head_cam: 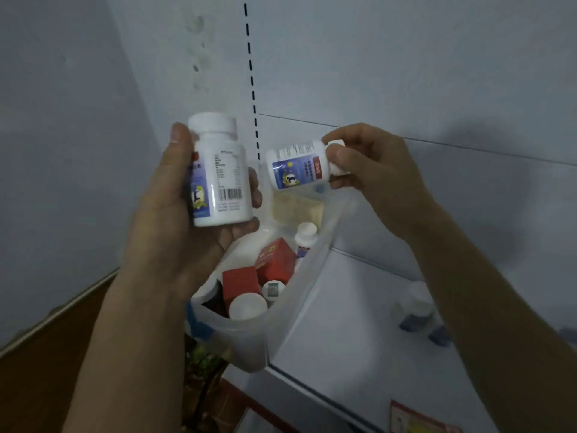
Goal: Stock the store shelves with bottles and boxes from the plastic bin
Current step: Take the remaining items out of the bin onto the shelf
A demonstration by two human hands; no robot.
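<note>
My left hand [168, 220] grips a large white bottle [220, 173] upright, its barcode label facing me. My right hand [371, 164] holds a smaller white bottle [296, 165] by its cap, tilted sideways with the base pointing left. Both are raised above the translucent plastic bin [299, 292], which rests on the left end of the white shelf [359, 323]. Inside the bin lie red boxes [274, 260], another small white bottle [306, 237], white-capped bottles [248, 306] and a dark bottle [215, 300].
A few blue-labelled bottles [418, 310] stand on the shelf behind my right forearm. The shelf's back panel has a slotted upright [251, 76]. A wall closes the left side, with a wooden floor [46, 370] below. A red price tag [415, 420] is on the shelf edge.
</note>
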